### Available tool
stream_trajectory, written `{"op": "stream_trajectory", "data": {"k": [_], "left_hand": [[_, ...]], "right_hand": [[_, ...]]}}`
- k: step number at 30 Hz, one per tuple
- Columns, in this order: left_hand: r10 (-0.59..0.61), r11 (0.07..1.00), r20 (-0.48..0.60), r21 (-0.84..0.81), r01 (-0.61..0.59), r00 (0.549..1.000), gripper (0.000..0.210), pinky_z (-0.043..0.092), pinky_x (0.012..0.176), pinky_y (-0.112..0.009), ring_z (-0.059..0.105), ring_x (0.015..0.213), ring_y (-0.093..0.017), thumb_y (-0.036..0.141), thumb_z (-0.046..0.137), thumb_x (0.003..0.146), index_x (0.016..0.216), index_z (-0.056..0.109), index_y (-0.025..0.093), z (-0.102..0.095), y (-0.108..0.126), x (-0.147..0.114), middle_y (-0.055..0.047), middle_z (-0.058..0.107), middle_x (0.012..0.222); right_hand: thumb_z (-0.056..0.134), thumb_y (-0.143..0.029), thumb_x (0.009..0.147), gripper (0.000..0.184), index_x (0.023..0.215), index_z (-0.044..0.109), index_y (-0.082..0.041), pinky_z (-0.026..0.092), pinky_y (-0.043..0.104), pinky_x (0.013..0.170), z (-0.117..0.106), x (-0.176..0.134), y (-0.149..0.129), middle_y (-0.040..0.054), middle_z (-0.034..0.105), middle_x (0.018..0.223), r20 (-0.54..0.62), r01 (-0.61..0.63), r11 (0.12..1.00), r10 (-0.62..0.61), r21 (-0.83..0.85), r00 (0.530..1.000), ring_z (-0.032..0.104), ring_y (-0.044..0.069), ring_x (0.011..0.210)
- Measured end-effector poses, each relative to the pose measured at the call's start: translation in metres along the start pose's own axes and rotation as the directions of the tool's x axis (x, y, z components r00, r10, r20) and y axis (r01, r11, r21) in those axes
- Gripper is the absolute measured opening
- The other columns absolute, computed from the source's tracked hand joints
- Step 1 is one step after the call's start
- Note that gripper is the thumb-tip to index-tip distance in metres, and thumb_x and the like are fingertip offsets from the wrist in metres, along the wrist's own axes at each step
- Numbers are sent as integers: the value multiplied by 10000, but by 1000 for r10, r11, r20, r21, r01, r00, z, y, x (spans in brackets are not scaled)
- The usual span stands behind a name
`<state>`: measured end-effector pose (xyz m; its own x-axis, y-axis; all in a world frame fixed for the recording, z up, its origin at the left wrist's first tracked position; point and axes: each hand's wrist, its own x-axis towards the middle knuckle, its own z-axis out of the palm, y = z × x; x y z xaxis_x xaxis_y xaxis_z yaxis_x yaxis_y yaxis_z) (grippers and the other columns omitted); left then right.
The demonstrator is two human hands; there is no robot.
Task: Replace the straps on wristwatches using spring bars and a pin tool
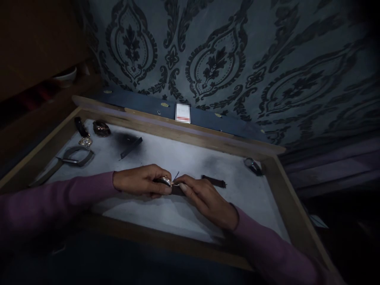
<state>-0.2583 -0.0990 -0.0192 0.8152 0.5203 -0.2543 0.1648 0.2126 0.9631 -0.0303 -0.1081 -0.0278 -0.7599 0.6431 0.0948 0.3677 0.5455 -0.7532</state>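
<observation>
My left hand (145, 181) is closed around a wristwatch (165, 181) with a shiny round case, held edge-on above the white bottom of a wooden tray. At the case's right side my right hand (204, 196) pinches a thin, light metal piece (176, 185), whose tip meets the watch. Its exact kind is too small to make out. A dark brown strap (178, 190) extends from beneath the watch toward my right fingers. To the right of that hand lies a separate dark strap piece (213, 181).
The wooden tray (204, 137) has raised sides. Several watches lie at its left, including a brown one (101, 128) and a grey-strapped one (77, 156). A dark strip (131, 148) lies behind my left hand, and another watch (253, 166) at the far right.
</observation>
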Motion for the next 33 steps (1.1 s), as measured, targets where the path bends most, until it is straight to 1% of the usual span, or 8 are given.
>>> {"op": "stream_trajectory", "data": {"k": [6, 10, 13, 17, 20, 23, 28, 33], "left_hand": [[26, 998, -32, 62, -24, 999, 254, 334, 518, -215, 423, 525, -80, 359, 561, 904, 764, 511, 153, 0, -1, 0, 54, 484, 592], [22, 997, -37, 69, -19, 999, 246, 337, 513, -211, 425, 530, -83, 352, 560, 902, 769, 514, 151, 1, 0, 0, 51, 483, 594], [30, 997, -44, 74, -27, 999, 236, 341, 518, -207, 425, 538, -83, 338, 558, 901, 763, 509, 153, 2, 0, 0, 52, 480, 593], [24, 994, -50, 107, -18, 998, 232, 340, 518, -204, 420, 532, -80, 339, 550, 902, 765, 503, 158, 2, 0, 1, 59, 468, 584], [34, 991, -59, 134, -25, 998, 238, 341, 517, -206, 421, 529, -80, 346, 543, 904, 764, 501, 159, 2, -1, 1, 58, 472, 588], [51, 984, -65, 172, -39, 997, 235, 338, 515, -205, 424, 536, -83, 339, 539, 905, 760, 496, 160, 2, -1, 1, 52, 481, 594], [77, 975, -76, 214, -59, 994, 246, 338, 517, -209, 423, 538, -85, 358, 526, 916, 770, 495, 162, 3, -1, 0, 47, 482, 603], [89, 976, -88, 208, -69, 992, 236, 331, 515, -212, 421, 542, -92, 350, 518, 921, 779, 495, 162, 2, -1, 0, 47, 466, 601]], "right_hand": [[343, -287, 1033, 329, 803, 550, -176, 374, 231, 539, -4, 3, 0, -14, 516, 660, 50, -17, 995, 13, 94, 999, 485, 104, 565], [373, -267, 1028, 322, 775, 549, -175, 371, 222, 530, -4, 4, 2, -21, 522, 650, 50, -32, 989, 25, 147, 998, 480, 93, 551], [365, -272, 1035, 328, 808, 580, -174, 408, 239, 581, -4, 4, 3, 1, 580, 697, 56, -45, 995, 40, 93, 998, 531, 110, 605], [336, -298, 1044, 369, 804, 593, -187, 442, 308, 721, -5, 5, 1, 39, 611, 776, 12, 36, 997, -35, -68, 999, 546, 164, 760], [323, -297, 1045, 384, 782, 582, -189, 440, 330, 749, -5, 6, 0, 48, 613, 797, -20, 67, 991, -69, -118, 997, 541, 174, 790], [340, -282, 1037, 366, 765, 565, -188, 443, 306, 702, -3, 4, 1, 37, 602, 752, -16, 42, 997, -43, -61, 999, 556, 160, 745], [344, -279, 1028, 328, 769, 523, -183, 402, 227, 517, 2, 0, 4, -25, 536, 614, 59, -93, 986, 86, 141, 995, 507, 90, 500], [349, -281, 1020, 334, 730, 489, -193, 326, 225, 489, 7, 1, 1, -47, 420, 599, -49, -34, 990, 41, 138, 998, 405, 86, 500]]}}
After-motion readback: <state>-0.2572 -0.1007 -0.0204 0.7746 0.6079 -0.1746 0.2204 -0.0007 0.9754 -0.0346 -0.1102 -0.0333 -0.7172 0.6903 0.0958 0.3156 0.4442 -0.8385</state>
